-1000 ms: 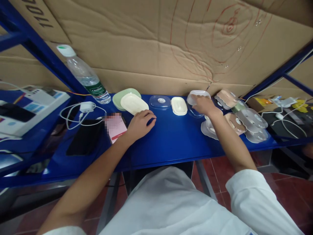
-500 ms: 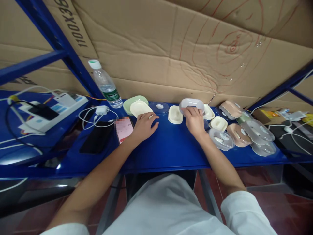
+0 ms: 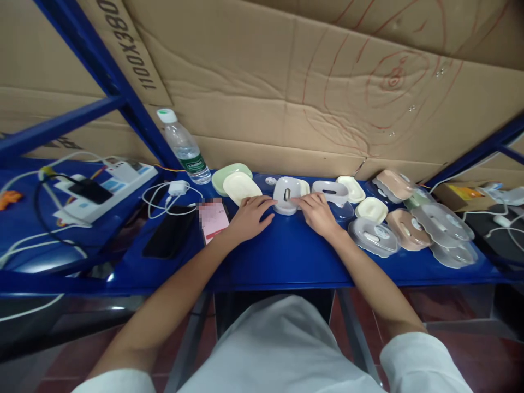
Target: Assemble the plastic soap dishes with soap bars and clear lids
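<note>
Steadying the white slotted tray (image 3: 286,195) at the far middle of the worktop (image 3: 286,251), my left hand (image 3: 250,216) and right hand (image 3: 316,212) pinch its two sides with narrow fingers. I judge it best to keep it level and set it squarely, clear of the cream lid (image 3: 241,187) to its left.

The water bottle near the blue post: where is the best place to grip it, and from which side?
Grip the water bottle around its clear body above the green label, coming from the front right. It stands upright with the blue post close on its left and cardboard behind, so those sides look blocked; the white cap seems too small.
</note>
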